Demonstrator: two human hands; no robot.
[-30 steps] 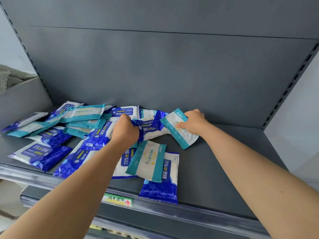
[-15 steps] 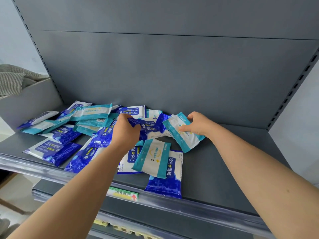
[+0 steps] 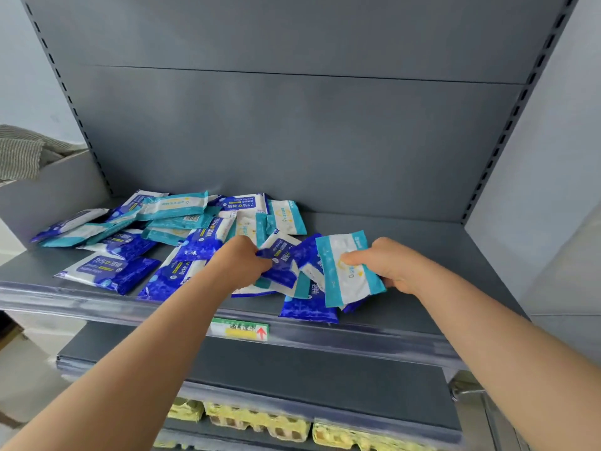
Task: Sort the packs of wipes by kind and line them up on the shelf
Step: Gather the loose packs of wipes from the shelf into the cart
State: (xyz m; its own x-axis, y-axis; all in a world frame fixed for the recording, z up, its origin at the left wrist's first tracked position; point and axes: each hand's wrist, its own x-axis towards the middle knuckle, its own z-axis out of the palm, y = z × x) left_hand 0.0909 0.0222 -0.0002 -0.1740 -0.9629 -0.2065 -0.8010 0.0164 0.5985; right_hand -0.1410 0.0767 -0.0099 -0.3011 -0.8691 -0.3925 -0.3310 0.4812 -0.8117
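Two kinds of wipe pack lie mixed in one loose heap (image 3: 195,222) on the grey metal shelf (image 3: 422,245): dark blue packs marked 75% and teal-and-white packs. They overlap at odd angles across the left and middle of the shelf, from the back panel (image 3: 292,131) to the front edge.

Left hand (image 3: 242,263): knuckles up, fingers curled round the edge of a crumpled blue pack (image 3: 281,266) in the middle of the heap. That pack is tilted and rests over others.

Right hand (image 3: 393,266): thumb on the face of a teal-and-white pack (image 3: 344,275), fingers behind it, pinching its right side. The pack is tipped up with its face toward the camera, just right of the crumpled blue pack. A blue corner shows under its lower edge; whether the hand also holds that second pack cannot be told.

Front edge: a front blue pack (image 3: 309,312) lies flat, partly under the teal-and-white pack and close to the clear price rail (image 3: 97,299). A left blue pack (image 3: 107,271) lies flat near the rail. A green and yellow label (image 3: 240,330) with a red arrow sits in the rail beside the left forearm.

Below: a lower shelf (image 3: 309,372), and under it yellow egg cartons (image 3: 260,421). Striped cloth (image 3: 19,154) lies at far left.
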